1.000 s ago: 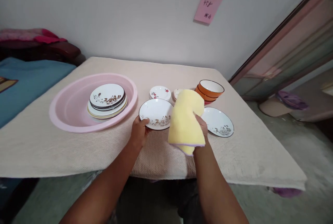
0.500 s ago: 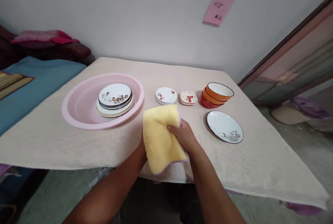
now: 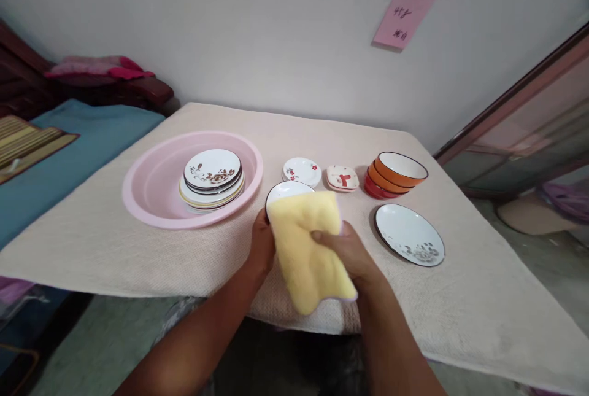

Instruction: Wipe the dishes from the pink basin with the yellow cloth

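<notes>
Dark-rimmed plate point(image 3: 291, 188) at the centre of the frame, largely covered by a yellow cloth point(image 3: 306, 248); only its far rim and a strip of white face are exposed. Work on this piece appears to be under way and unfinished, since cloth and plate are together in the hands. At centre left, a pink basin point(image 3: 154, 178) contains a plate stack point(image 3: 212, 169). Right of centre, set out on the table point(image 3: 221, 267), are small flowered plates point(image 3: 302, 170), square dishes point(image 3: 343, 178), nested bowls point(image 3: 396, 175) and, nearer the viewer, a floral plate point(image 3: 408, 233). Which of these groups is finished and which is left cannot be told from their surfaces.

Both forearms enter from the bottom edge and converge on the centre. The left hand point(image 3: 263, 239) grips the plate at its left edge, its fingers mostly hidden. The right hand point(image 3: 347, 248) reaches in from the lower right and pinches the cloth, thumb lying on top; its remaining fingers are concealed behind the fabric.
</notes>
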The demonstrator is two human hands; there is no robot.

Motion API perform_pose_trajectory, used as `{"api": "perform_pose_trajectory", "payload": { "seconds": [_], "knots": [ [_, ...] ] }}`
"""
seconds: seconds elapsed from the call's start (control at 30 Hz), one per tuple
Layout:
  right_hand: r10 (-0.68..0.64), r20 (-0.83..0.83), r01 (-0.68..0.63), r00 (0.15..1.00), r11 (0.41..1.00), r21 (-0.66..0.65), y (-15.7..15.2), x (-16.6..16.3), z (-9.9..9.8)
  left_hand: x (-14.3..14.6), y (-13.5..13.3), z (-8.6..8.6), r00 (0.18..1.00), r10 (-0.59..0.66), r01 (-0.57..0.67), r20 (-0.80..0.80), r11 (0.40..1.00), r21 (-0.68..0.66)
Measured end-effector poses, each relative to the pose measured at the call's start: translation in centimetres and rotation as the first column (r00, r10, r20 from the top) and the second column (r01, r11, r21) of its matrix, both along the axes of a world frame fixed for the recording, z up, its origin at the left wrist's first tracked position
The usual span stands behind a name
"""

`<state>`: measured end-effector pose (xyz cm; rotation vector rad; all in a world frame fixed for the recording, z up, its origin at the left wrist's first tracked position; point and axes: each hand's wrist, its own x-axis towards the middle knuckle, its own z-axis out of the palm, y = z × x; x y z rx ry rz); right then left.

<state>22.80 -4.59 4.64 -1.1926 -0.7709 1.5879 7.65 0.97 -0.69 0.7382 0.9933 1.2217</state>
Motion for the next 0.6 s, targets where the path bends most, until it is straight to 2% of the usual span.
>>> {"api": "perform_pose_trajectory", "payload": {
  "seconds": [0.07, 0.17, 0.37, 0.43, 0.5, 0.53, 0.6],
  "knots": [
    [-0.166, -0.044, 0.167, 0.985, 0.986, 0.008, 0.0, 1.8, -0.2, 0.0, 0.2, 0.7, 1.0, 0.006, -0.006, 0.001, 1.0, -0.005],
    [-0.383, -0.151, 0.392, 0.911, 0.92, 0.033, 0.3, 4.0, -0.7, -0.2, 0.4, 1.5, 0.999, 0.03, -0.03, 0.013, 1.0, -0.004],
    [-0.626, -0.255, 0.658, 0.737, 0.751, 0.056, 1.0, 5.5, -1.4, -0.6, 0.7, 1.3, 0.999, 0.041, -0.041, 0.0, 0.999, 0.029],
    [-0.713, -0.256, 0.754, 0.652, 0.646, 0.122, 1.2, 5.7, -1.4, -0.7, 0.8, 1.0, 0.998, 0.035, -0.032, -0.046, 0.998, 0.057],
    [-0.794, -0.255, 0.832, 0.552, 0.503, 0.235, 1.5, 6.0, -1.3, -0.7, 0.8, 0.6, 0.994, 0.025, -0.015, -0.103, 0.995, 0.097],
    [-0.816, -0.257, 0.845, 0.518, 0.44, 0.305, 1.7, 6.1, -1.2, -0.7, 0.8, 0.4, 0.992, 0.019, -0.004, -0.125, 0.993, 0.117],
    [-0.835, -0.242, 0.82, 0.495, 0.356, 0.449, 1.9, 6.0, -1.0, -0.7, 0.8, 0.1, 0.988, 0.007, 0.018, -0.154, 0.986, 0.164]
  ]
}}
